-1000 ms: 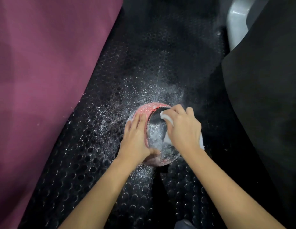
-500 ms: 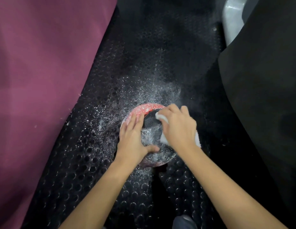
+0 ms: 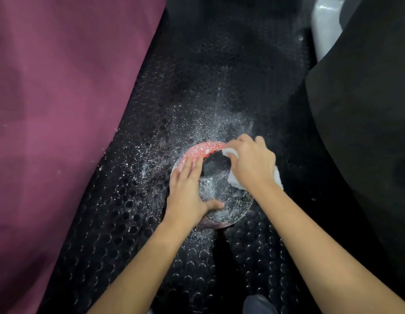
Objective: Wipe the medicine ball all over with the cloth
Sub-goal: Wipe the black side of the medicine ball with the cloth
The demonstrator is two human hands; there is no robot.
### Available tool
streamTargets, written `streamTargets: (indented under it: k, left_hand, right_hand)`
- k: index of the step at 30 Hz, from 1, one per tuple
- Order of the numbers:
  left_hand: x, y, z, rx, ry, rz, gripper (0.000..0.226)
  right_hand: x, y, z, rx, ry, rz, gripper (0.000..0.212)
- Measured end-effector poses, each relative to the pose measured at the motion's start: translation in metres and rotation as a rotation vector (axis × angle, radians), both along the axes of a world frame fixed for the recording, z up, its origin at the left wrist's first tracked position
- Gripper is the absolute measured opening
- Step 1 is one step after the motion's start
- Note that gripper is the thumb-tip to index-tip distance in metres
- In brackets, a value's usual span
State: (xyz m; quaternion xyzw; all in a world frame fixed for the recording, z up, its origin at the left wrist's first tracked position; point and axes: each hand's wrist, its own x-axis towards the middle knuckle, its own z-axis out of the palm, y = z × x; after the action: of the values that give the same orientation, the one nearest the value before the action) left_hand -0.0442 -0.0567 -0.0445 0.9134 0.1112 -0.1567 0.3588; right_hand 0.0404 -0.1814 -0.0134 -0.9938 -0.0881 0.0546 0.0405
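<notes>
The round red-and-black medicine ball (image 3: 216, 184), speckled with white powder, sits on the black rubber floor mat with raised round studs (image 3: 120, 223), roughly in the middle of the view. Its upper rim shows red with white specks, while the broad face turned to the camera is dark and dusted grey-white.

The white crumpled cloth (image 3: 233, 180) lies against the ball's right side. The right hand (image 3: 253, 165) covers it from above, its fingers (image 3: 236, 146) curled round the cloth and pressing it onto the ball near the top right edge; a bit of cloth pokes out by the fingertips and more shows under the wrist.

The left hand (image 3: 188, 191) rests on the ball's left side. Its fingers lie straight and close together along the red rim, and the thumb reaches across the lower dark face, so the hand steadies the ball without curling round it.

White powder is scattered over the mat around the ball, thickest above and to its left. A large purple fabric surface (image 3: 61, 109) fills the left side of the view, and a black matte padded surface (image 3: 366, 109) rises on the right. A pale grey plastic object (image 3: 323, 23) shows at the top right corner.
</notes>
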Motion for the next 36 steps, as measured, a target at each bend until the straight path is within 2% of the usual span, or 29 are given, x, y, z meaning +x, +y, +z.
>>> streamTargets:
  k: [3,8,12,16,21,25,30,34,36]
  left_hand:
    - [-0.001,0.004,-0.001,-0.009,0.001,0.018,0.124]
    - [-0.003,0.003,0.0,-0.026,0.004,0.008,0.124]
    - [-0.001,0.006,-0.002,-0.031,0.01,0.024,0.124]
    - [-0.004,0.007,-0.004,-0.063,0.006,0.032,0.124]
    - [-0.002,0.006,-0.004,-0.056,0.004,0.037,0.124]
    - [-0.003,0.005,-0.003,-0.06,0.003,0.034,0.123]
    - [0.002,0.006,-0.005,-0.015,-0.011,0.035,0.125]
    - [0.0,0.004,-0.005,-0.019,-0.023,0.029,0.124]
    - [0.001,0.003,-0.004,-0.007,-0.039,0.023,0.123]
  right_hand:
    - [-0.01,0.017,-0.002,-0.054,-0.007,0.168,0.03]
    - [0.002,0.004,0.005,-0.006,0.031,-0.003,0.03]
    - [-0.009,0.022,0.001,-0.064,-0.032,0.219,0.029]
    - [0.007,-0.002,-0.001,0.023,0.038,-0.041,0.03]
    - [-0.005,0.015,-0.002,-0.098,-0.009,0.173,0.03]
    - [0.008,-0.004,0.001,-0.016,0.032,-0.021,0.031]
    - [-0.021,0.02,0.001,-0.108,-0.153,0.279,0.026]
    - [-0.007,0.005,0.001,-0.073,-0.034,0.098,0.034]
    - [-0.02,0.015,0.002,-0.074,-0.094,0.15,0.03]
